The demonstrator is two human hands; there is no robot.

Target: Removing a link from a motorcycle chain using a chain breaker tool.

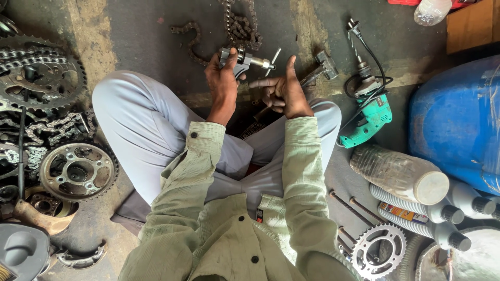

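I sit cross-legged on a concrete floor. My left hand [223,78] grips a metal chain-breaker tool [245,60] with a T-handle screw, and a greasy drive chain [234,26] runs through it from the floor ahead. My right hand [281,91] hovers just right of the tool, fingers spread and thumb up, holding nothing. A hammer [320,67] lies on the floor just beyond that hand.
A green electric drill [371,117] with its cord lies to the right. A blue drum [458,119], plastic bottles [401,174], long bolts and a sprocket [377,250] sit at right. Sprockets and chains [47,104] pile up at left.
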